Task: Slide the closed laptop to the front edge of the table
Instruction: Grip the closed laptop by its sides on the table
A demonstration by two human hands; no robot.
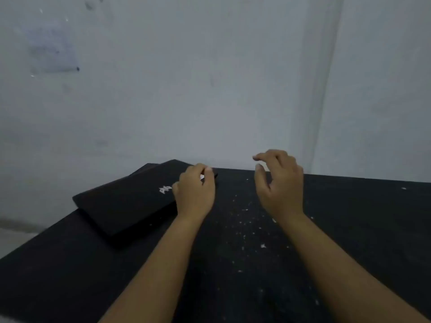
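A closed black laptop with a small white mark on its lid lies at an angle on the far left part of the black table, close to the wall. My left hand rests on the laptop's right end, with the fingers curled over its far right corner. My right hand hovers above the table to the right of the laptop, fingers apart and bent, holding nothing.
The black tabletop carries scattered white flecks between and in front of my hands. A pale wall stands right behind the table's far edge. The table's left edge drops to a light floor.
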